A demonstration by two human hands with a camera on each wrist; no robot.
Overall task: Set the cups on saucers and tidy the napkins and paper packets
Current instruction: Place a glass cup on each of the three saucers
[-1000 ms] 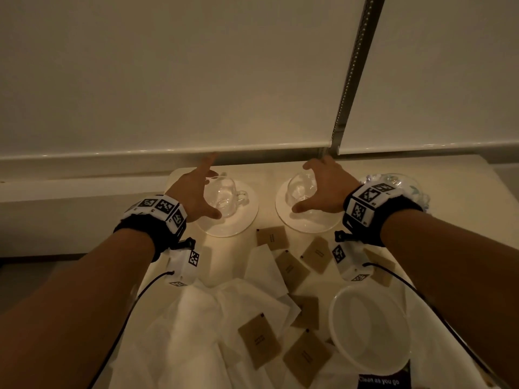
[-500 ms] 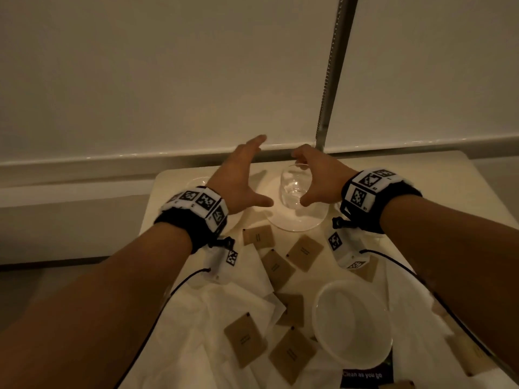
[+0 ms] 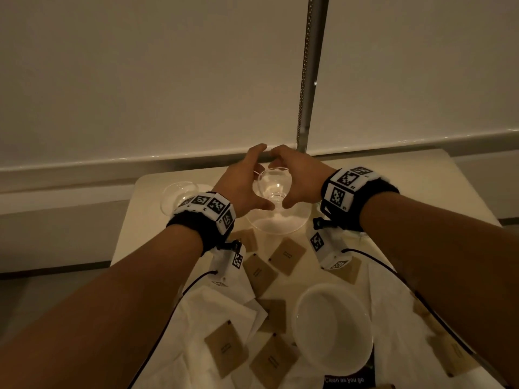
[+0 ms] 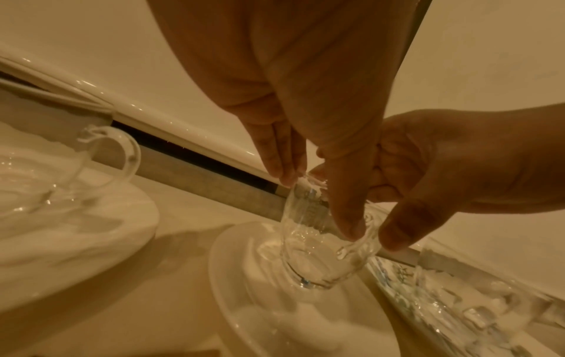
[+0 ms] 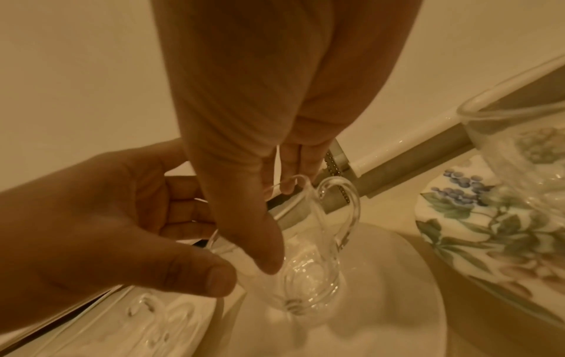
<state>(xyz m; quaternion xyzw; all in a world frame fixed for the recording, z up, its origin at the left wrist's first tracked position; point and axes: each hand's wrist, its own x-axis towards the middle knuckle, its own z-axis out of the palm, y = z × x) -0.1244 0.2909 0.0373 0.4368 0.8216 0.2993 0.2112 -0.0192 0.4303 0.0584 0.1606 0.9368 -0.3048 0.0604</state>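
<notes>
A clear glass cup [image 3: 273, 186] stands on a white saucer [image 3: 278, 224] at the table's far middle. Both hands hold it. My left hand [image 3: 259, 178] curls round its left side, thumb low on the wall and fingers at the far rim. My right hand [image 3: 288, 178] mirrors it on the right. In the left wrist view the thumb presses the cup [image 4: 315, 260]; in the right wrist view the cup's handle [image 5: 348, 212] points right. A second glass cup [image 3: 177, 195] sits on its own saucer [image 4: 91, 241] to the left. Brown paper packets [image 3: 288, 256] and white napkins [image 3: 213, 318] lie scattered nearer me.
A white bowl [image 3: 334, 329] sits near the front right among the packets. In the right wrist view, a glass vessel [image 5: 519, 145] stands on a floral plate [image 5: 458, 217] just right of the saucer. A blind's bottom rail [image 3: 140, 160] runs behind the table's far edge.
My left hand left the left cup and moved right to the right cup. My right hand stayed on that cup, and both hands now close round it.
</notes>
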